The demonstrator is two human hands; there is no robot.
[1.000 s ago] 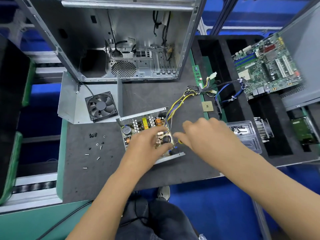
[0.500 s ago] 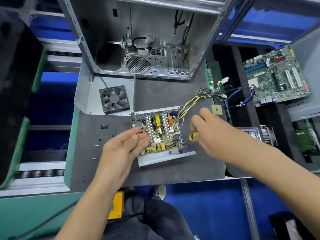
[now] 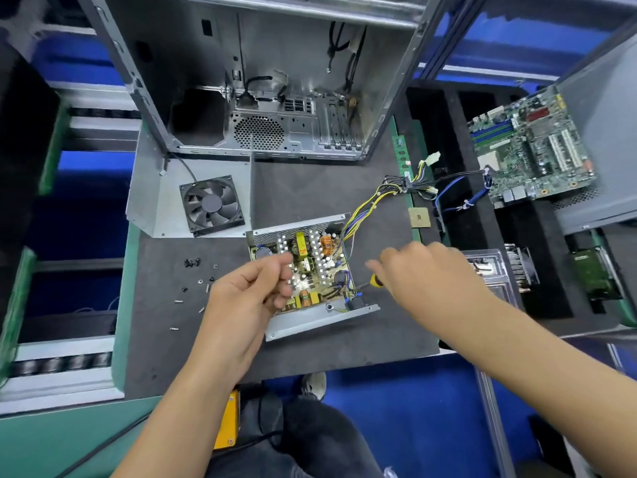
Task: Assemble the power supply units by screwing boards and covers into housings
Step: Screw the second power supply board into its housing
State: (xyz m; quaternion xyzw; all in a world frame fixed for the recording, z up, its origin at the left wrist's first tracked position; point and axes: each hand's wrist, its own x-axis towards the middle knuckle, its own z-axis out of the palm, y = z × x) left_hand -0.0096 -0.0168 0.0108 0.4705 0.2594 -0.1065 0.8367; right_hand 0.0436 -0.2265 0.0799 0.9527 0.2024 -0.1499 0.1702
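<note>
The scene is lit brightly and evenly from above, and only soft, short shadows are cast on the dark mat [image 3: 310, 188]. A mild sheen is seen on the walls of the computer case [image 3: 275, 46] at the mat's far edge. Motion blur is shown on the right hand [image 3: 424, 274] and slightly on the left hand [image 3: 248, 298]. Straight lines are bowed by wide-angle distortion towards the corners, where detail is smeared. The loose screws [image 3: 193, 281] near the mat's left edge are rendered small and soft.
</note>
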